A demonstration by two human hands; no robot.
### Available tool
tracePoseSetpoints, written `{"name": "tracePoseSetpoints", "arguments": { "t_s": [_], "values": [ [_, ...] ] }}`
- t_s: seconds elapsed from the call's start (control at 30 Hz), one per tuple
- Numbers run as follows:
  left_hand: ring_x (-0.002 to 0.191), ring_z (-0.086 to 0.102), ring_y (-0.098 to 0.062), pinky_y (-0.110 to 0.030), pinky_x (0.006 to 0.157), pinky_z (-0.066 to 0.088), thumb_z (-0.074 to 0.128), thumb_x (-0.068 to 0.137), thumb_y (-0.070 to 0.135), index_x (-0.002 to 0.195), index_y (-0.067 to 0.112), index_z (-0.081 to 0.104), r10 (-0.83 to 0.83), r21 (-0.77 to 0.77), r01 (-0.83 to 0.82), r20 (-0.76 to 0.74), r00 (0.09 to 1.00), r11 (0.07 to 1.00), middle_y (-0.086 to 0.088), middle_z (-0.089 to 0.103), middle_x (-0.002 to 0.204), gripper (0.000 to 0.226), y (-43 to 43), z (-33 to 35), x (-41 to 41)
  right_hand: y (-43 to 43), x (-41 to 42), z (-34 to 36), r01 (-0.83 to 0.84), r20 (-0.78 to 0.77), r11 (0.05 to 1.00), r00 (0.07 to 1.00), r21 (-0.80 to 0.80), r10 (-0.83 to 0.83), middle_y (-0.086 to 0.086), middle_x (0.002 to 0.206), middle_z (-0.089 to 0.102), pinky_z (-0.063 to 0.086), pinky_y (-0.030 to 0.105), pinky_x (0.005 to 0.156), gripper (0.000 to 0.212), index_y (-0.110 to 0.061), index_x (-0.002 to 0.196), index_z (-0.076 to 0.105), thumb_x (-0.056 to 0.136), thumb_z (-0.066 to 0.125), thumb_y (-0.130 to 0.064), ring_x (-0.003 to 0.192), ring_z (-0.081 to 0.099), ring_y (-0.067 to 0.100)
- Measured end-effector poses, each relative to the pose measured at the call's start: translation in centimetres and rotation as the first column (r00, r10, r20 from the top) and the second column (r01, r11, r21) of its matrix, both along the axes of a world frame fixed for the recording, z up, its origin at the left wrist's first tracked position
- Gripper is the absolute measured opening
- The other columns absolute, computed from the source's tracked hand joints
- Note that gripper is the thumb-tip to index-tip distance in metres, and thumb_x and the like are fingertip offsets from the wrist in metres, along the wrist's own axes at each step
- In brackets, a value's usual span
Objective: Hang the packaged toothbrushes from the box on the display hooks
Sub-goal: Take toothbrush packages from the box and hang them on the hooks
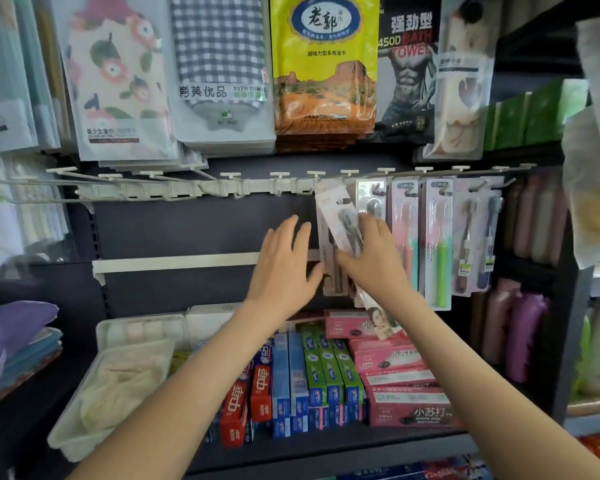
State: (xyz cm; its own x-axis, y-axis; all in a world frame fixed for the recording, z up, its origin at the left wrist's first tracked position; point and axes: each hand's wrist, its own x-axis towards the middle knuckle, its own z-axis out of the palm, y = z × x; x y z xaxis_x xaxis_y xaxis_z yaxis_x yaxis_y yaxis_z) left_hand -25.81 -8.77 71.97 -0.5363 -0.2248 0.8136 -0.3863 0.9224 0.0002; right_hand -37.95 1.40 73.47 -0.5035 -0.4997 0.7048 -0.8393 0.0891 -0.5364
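Currently gripping the toothbrush pack (340, 220) in the right hand (371, 261), long axis tilted, top just below the display hooks (315, 174). Steadying alongside with the left hand (284, 268), flat and released.

Bright, even shop light; soft shadows; wide-angle bending at the edges; slight blur throughout, worst at the corners.

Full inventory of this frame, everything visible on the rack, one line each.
Towel packs: four fronts, floral, gingham, yellow, black; top row.
Empty hooks: several, white; middle rail, left.
Hanging toothbrush packs: four fronts, silver, pink, green, lilac; rail, right.
Tilted toothbrush pack: one, white-grey; in the right hand.
Toothpaste boxes: many, red, blue, green, pink; bottom shelf.
Tray: one, white; bottom left.
Left hand: fingers straight, beside the hanging packs.
Right hand: holds the tilted pack.
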Motion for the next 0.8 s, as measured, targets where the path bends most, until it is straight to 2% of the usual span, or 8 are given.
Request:
{"name": "tracePoseSetpoints", "arguments": {
  "t_s": [0.07,0.17,0.33,0.43,0.6,0.8],
  "values": [
    [0.139,0.031,-0.041,-0.052,0.115,0.019,0.065,0.087,0.026,0.144,-0.002,0.037,0.100,-0.051,-0.103,-0.048,0.994,0.993,-0.027,0.032,0.149,0.069,-1.4,1.3,0.0,-0.4,-0.4,0.0,0.050,-0.055,0.997,0.997,0.059,-0.047,0.008,0.147,0.031,0.034,0.024,0.099,0.069,-0.007,0.147,0.026,0.089,0.062,-0.021,0.133,0.035,0.023],
    [0.143,0.021,-0.041,-0.057,0.114,0.016,0.065,0.087,0.027,0.147,0.003,0.033,0.208,-0.059,-0.212,-0.074,0.975,0.976,-0.026,0.024,0.152,0.072,-2.5,3.0,0.1,-1.1,-0.8,0.4,0.136,-0.057,0.990,0.989,0.047,-0.133,0.011,0.154,0.023,0.038,0.035,0.103,0.072,-0.006,0.149,0.021,0.092,0.059,-0.026,0.136,0.034,0.028],
    [0.148,0.000,-0.034,-0.053,0.117,0.000,0.054,0.094,0.032,0.154,0.014,0.014,0.274,-0.007,-0.274,-0.042,0.961,0.962,-0.019,0.003,0.160,0.075,-3.7,3.5,-0.1,-2.3,-1.3,1.0,0.182,-0.104,0.982,0.979,0.047,-0.176,0.012,0.152,0.025,0.040,0.033,0.101,0.072,-0.005,0.150,0.017,0.093,0.057,-0.025,0.135,0.035,0.028],
    [0.148,-0.001,-0.036,-0.054,0.117,0.000,0.055,0.093,0.032,0.154,0.015,0.013,0.284,-0.001,-0.285,-0.051,0.957,0.959,-0.020,0.003,0.160,0.076,-4.2,3.5,-0.2,-2.4,-1.4,0.6,0.188,-0.118,0.981,0.976,0.043,-0.182,0.011,0.151,0.026,0.042,0.033,0.096,0.072,-0.007,0.150,0.016,0.093,0.056,-0.025,0.132,0.037,0.027],
    [0.148,-0.001,-0.034,-0.052,0.117,0.001,0.054,0.094,0.031,0.155,0.015,0.010,0.266,0.035,-0.265,-0.043,0.963,0.964,-0.019,0.001,0.160,0.077,-4.4,3.3,-0.6,-2.9,-1.2,-0.2,0.195,-0.162,0.979,0.970,0.064,-0.183,0.011,0.145,0.030,0.049,0.040,0.090,0.073,-0.009,0.150,0.015,0.092,0.056,-0.023,0.125,0.043,0.028],
    [0.149,-0.004,-0.029,-0.049,0.118,0.000,0.051,0.096,0.032,0.155,0.016,0.001,0.184,0.058,-0.184,0.008,0.983,0.981,-0.015,-0.006,0.161,0.079,-3.1,3.0,-2.4,-4.4,-0.4,0.7,0.276,-0.162,0.961,0.950,0.035,-0.267,0.014,0.140,0.035,0.047,0.034,0.085,0.070,-0.003,0.147,0.017,0.092,0.055,-0.021,0.122,0.042,0.028]
  ]
}}
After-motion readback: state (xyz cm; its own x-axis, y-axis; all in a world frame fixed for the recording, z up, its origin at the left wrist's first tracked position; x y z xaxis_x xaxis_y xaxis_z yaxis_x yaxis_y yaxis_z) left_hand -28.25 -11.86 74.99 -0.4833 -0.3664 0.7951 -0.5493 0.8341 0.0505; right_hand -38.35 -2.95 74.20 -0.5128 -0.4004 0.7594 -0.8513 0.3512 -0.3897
